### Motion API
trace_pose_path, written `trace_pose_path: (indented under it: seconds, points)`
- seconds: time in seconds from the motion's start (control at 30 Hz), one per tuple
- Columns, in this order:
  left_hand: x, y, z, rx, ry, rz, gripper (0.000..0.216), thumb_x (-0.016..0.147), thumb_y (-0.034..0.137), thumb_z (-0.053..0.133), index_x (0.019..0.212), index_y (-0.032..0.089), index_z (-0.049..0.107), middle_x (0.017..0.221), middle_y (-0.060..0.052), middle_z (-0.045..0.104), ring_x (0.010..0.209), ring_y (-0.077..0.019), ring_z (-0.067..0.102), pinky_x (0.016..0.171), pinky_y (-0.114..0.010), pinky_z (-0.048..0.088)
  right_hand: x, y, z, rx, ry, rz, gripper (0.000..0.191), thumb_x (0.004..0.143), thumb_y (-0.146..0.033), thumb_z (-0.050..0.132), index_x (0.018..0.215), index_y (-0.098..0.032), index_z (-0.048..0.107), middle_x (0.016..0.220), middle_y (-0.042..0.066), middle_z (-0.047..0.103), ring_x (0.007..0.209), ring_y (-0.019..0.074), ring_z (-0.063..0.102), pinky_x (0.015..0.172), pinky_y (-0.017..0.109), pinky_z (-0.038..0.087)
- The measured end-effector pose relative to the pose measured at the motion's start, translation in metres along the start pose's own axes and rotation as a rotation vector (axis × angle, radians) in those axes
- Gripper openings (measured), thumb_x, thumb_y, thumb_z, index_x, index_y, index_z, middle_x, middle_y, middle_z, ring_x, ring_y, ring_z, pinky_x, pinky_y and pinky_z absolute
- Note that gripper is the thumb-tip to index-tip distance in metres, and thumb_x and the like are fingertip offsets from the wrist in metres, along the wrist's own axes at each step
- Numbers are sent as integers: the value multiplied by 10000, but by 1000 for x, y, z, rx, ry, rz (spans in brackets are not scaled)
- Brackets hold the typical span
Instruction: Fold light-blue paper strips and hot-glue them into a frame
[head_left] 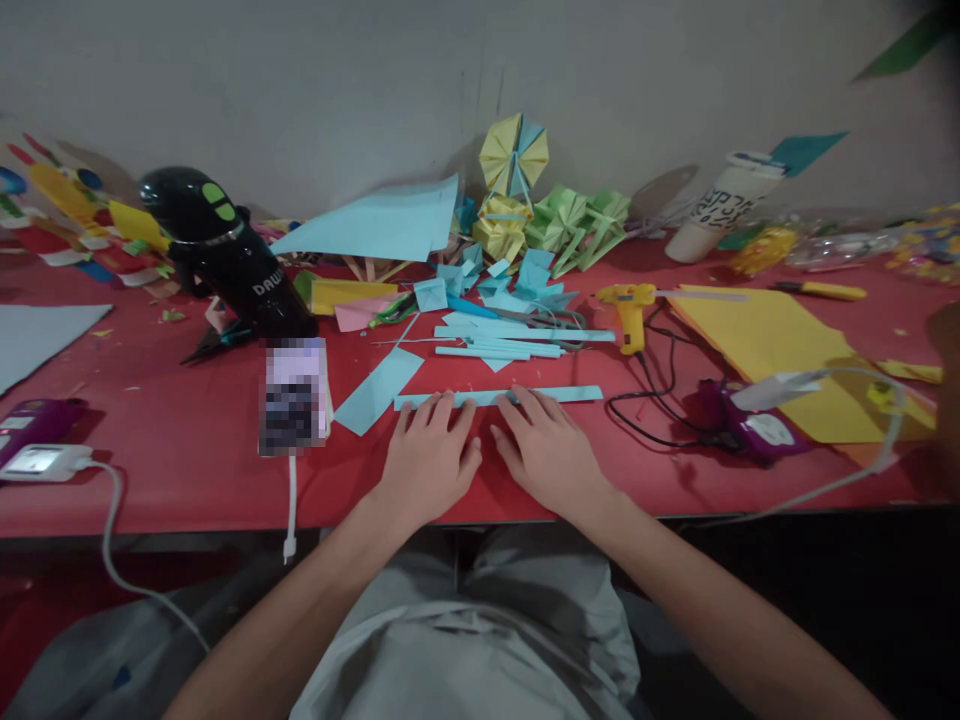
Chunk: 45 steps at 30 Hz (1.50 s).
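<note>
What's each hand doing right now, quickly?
Left hand: open, touching the long blue paper strip.
Right hand: open, touching the same strip farther right.

Pale blue paper strip (487, 397), red tabletop (187, 440)

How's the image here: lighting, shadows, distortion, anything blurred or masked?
Head view: dim light, darkest below the red table; soft shadow on the wall left of the white cup; cup and black bottle lean outward, perhaps lens distortion; pixelated patch masks detail; left hand and right hand look fairly clear.
</note>
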<state>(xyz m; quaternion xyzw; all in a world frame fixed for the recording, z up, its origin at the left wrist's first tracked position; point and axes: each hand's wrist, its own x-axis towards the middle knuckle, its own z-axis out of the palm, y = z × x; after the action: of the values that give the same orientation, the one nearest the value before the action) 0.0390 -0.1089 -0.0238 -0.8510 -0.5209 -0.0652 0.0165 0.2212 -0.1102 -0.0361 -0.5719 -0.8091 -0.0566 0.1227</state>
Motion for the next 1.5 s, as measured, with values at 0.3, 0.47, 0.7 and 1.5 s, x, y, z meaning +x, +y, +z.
trace_pose_path:
  seconds: [0.3,0.47,0.7,1.5]
  points:
    - [-6,-6,2,-69,11,-29,477,977,293,376,1423,206,521,1492,-115,502,1392,-307,451,1145,-516,395,-16,20,2,44,5,61,515,1006,-414,399,1365,-86,568,1442,157,563,1314,321,537,1100,475,458]
    - [-8,-8,4,-94,-5,-52,497,978,303,372,1449,205,496,1525,-81,474,1458,-339,355,1170,-519,377,-27,36,4,44,15,91,527,1014,-426,371,1380,-96,557,1475,156,530,1362,307,506,1133,479,429]
    - [-14,-11,3,-101,-57,-72,541,988,321,342,1490,142,435,1596,-32,372,1483,-338,311,1211,-517,326,-33,42,6,36,29,160,505,1013,-429,374,1370,-127,566,1484,136,526,1356,302,515,1127,480,425]
    - [-21,-21,1,-36,-7,-115,517,973,338,385,1469,228,478,1582,-79,396,1455,-366,360,1176,-573,329,-32,49,10,-6,78,203,554,1003,-477,359,1347,-93,561,1418,202,569,1337,350,517,1056,505,457]
